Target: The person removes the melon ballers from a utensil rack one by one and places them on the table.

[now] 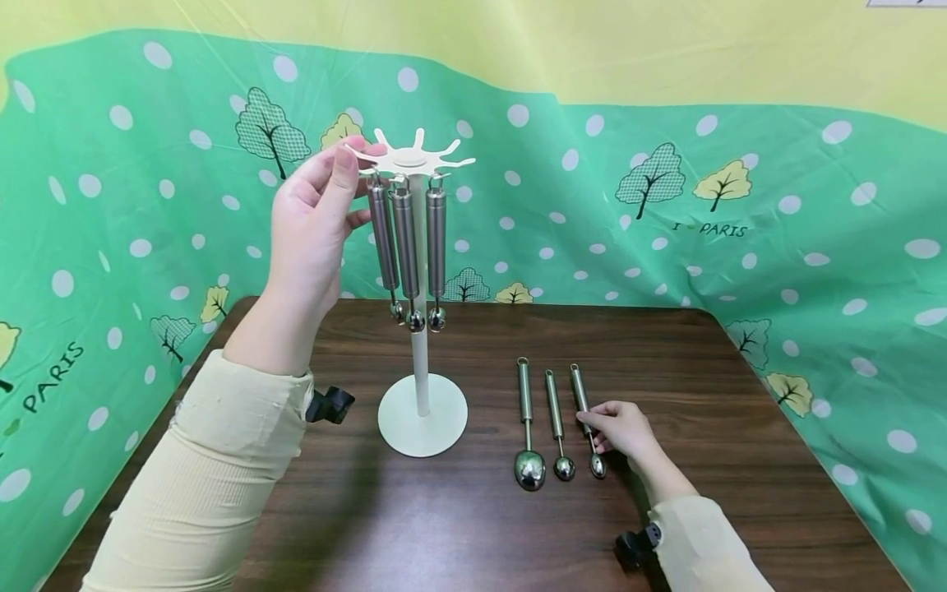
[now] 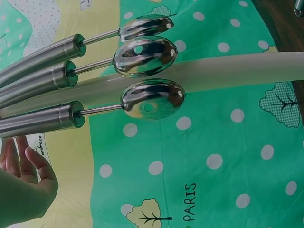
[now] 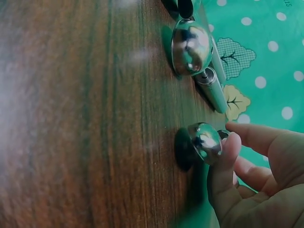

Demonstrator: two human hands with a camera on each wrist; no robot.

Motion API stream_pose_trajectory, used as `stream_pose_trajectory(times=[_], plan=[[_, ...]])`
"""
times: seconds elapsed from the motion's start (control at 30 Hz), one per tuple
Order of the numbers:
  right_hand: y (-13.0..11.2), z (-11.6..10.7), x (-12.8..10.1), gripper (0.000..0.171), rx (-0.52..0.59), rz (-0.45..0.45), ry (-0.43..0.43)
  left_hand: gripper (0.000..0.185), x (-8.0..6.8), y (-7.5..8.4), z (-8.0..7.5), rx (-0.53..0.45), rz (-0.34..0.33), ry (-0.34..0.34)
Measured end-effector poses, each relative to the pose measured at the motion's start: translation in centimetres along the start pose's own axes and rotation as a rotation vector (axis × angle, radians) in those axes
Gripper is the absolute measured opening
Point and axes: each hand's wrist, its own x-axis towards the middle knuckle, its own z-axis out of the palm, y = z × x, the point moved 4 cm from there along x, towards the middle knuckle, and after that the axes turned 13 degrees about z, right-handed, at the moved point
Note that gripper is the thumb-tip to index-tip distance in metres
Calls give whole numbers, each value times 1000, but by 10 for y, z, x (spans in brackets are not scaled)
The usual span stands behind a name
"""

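Your left hand point(image 1: 314, 222) is raised at upper left of centre in the head view, its fingertips pinching one arm of the white star-shaped top of the rack point(image 1: 414, 160), likely to steady it or turn a free hook toward you. Three steel scoops point(image 1: 405, 247) already hang from that top, handles up and bowls down, close beside the white pole; the left wrist view shows their round bowls point(image 2: 145, 56) crowded against it. The rack's round base point(image 1: 422, 415) sits on the dark wooden table point(image 1: 740, 460).

Lower right of centre, three more scoops lie side by side, bowls toward you. Your right hand point(image 1: 621, 427) curls thumb and fingers round the handle of the rightmost scoop point(image 1: 588, 423), near its small bowl point(image 3: 205, 141), which appears to rest on the wood. The two scoops to its left point(image 1: 543, 419) lie untouched.
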Motion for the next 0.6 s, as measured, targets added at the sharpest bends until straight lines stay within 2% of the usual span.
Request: stream_pose_trajectory(times=[0.6], plan=[[5, -1, 2, 35, -17, 45, 78, 29, 1, -2, -1, -6, 12, -4]])
